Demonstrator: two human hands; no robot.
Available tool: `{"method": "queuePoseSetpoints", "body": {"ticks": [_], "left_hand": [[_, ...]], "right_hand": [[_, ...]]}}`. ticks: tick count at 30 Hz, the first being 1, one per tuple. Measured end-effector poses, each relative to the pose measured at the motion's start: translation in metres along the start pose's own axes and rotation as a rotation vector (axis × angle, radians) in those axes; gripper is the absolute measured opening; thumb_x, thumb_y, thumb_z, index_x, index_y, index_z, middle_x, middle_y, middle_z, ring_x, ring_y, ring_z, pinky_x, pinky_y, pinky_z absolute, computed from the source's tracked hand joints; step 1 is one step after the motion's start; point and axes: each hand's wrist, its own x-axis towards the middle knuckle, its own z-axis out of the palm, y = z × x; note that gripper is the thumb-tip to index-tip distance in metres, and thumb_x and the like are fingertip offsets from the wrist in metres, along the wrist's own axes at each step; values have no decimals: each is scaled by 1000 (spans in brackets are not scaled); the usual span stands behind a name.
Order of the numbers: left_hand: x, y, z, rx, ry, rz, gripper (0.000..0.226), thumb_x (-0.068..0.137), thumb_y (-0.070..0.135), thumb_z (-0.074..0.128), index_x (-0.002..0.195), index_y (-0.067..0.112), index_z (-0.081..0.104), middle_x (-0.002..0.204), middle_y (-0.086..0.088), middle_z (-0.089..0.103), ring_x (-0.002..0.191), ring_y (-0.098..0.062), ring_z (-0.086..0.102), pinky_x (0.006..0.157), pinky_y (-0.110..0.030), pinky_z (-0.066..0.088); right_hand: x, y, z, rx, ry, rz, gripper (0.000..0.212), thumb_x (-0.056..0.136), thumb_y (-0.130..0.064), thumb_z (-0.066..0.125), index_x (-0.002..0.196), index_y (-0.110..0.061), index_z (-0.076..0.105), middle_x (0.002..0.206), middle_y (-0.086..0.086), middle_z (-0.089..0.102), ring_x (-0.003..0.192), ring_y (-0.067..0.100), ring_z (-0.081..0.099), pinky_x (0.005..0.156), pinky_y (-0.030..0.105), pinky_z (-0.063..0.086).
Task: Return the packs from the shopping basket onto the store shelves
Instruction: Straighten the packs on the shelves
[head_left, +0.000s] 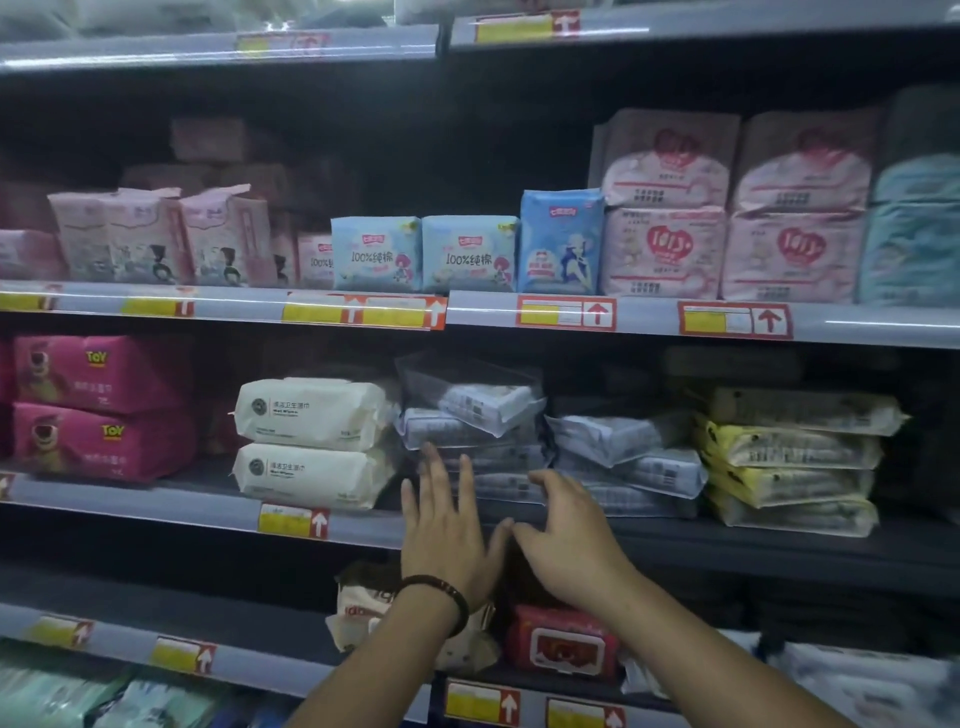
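Store shelves packed tight. Grey pack stack (462, 441) on middle shelf (363, 530), top pack (483, 400) tilted. Left hand (447, 525) flat, right hand (566, 535) loosely curved at stack front; grip apart, nothing held. Risk: a nudge slides tilted pack off. Basket unseen.

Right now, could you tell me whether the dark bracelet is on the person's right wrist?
No, the dark bracelet sits on the wrist of the left hand; the right hand has a bare wrist.

A shop: tiered shelves (675, 322) with price tags (566, 313) hold stacked packs (311, 415).
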Motion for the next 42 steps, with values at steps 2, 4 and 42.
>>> {"method": "queuePoseSetpoints", "body": {"ticks": [2,4,42], "left_hand": [[8,-5,-4,-1,-30,17,94,94,76,13,163,19,-14,163,-21,-35,159,-31,-14,127,-53,-10],[17,-12,-8,15,-76,51,95,94,78,12,164,20,-14,166,-16,-30,160,-27,-11,128,-52,-8],[52,-29,-24,-43,39,168,114,86,66,53,151,44,-38,155,-17,-47,150,-48,-29,128,-59,10]], "right_hand": [[2,3,0,6,-2,0,60,98,-26,66,154,-25,43,154,-1,45,138,16,48,102,21,38],[4,5,2,19,1,-4,60,99,-26,67,154,-25,43,153,-1,45,137,16,49,99,21,38],[89,-59,26,308,419,250,28,109,-23,48,135,-15,44,123,13,65,100,31,74,78,44,64]]}}
